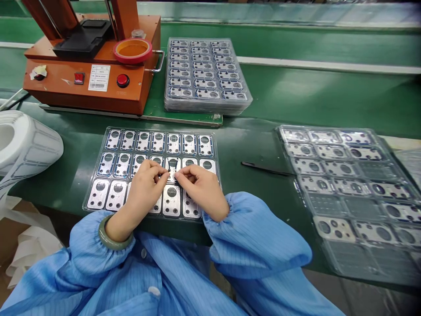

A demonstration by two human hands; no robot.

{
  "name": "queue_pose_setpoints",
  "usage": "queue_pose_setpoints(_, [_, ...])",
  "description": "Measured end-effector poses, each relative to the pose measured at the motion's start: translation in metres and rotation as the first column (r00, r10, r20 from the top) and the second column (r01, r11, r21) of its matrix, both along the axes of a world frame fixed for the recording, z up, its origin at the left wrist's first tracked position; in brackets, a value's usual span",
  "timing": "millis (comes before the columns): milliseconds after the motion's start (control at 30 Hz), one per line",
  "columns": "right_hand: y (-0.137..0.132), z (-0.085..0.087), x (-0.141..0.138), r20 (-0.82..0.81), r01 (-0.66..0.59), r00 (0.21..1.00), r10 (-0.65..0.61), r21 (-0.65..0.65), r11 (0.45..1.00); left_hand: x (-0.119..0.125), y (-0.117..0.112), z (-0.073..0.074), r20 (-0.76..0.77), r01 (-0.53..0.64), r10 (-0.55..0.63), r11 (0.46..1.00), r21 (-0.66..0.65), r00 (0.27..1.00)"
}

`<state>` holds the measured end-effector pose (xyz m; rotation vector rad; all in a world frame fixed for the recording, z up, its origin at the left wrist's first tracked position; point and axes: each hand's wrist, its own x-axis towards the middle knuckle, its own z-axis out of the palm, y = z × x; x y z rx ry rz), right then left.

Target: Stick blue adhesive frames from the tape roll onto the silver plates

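Observation:
In front of me lies a clear plastic tray point(88, 193) with rows of silver metal plates, each with a large round hole and smaller holes. Over a middle-row metal plate point(173, 165), a thin black frame-shaped piece point(173, 159) is stretched between my fingertips. My left hand point(144, 186) is closed, thumb and forefinger pinched at the piece's left side. Opposite it, my right hand point(204, 189) pinches at the right side. The fingertips cover part of the piece, so its lower end is hard to see. Both hands rest low over the tray, hiding several plates.
Black tweezers point(267, 168) lie to the right, beside a partly filled tray stack point(362, 208). Further back stand a stack of full trays point(206, 105) and an orange press point(95, 98) carrying a tape roll point(133, 51). A white liner roll point(36, 140) sits at left.

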<state>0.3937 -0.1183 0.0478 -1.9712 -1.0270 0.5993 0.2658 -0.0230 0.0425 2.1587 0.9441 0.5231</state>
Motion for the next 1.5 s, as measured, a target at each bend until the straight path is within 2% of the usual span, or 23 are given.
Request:
queue_pose_setpoints(233, [-0.0035, -0.0036, -0.0004, 0.12, -0.035, 0.992, 0.028, 0.052, 0.998, -0.0023, 0.0014, -0.0055, 0.006, 0.04, -0.041, 0.997, 0.066, 0.999])
queue_pose_setpoints(400, [-0.0058, -0.0036, 0.002, 0.212, -0.078, 0.974, 0.081, -0.024, 0.997, -0.0022, 0.0002, -0.0048, -0.016, 0.043, -0.042, 0.997, 0.065, 0.999])
queue_pose_setpoints(733, [-0.0049, -0.0022, 0.0041, 0.195, -0.065, 0.977, 0.087, -0.114, 0.991, -0.0016, 0.0002, -0.003, -0.032, 0.042, -0.04, 0.998, 0.052, 0.999])
queue_pose_setpoints(1033, [-0.0047, -0.0043, 0.0054, 0.19, -0.066, 0.979, 0.079, -0.072, 0.995, -0.0016, 0.0001, -0.0031, -0.049, 0.047, -0.044, 0.996, 0.07, 0.998])
queue_pose_setpoints(1333, [-0.004, -0.0107, 0.005, 0.292, -0.08, 0.951, 0.106, -0.098, 0.992, -0.0021, 0.0001, -0.0034, -0.064, 0.06, -0.054, 0.994, 0.093, 0.996])
queue_pose_setpoints(1500, [-0.0046, -0.0063, 0.0076, 0.216, -0.093, 0.969, 0.121, -0.135, 0.986, -0.0021, 0.0014, -0.0051, -0.06, 0.056, -0.052, 0.996, 0.076, 0.997])
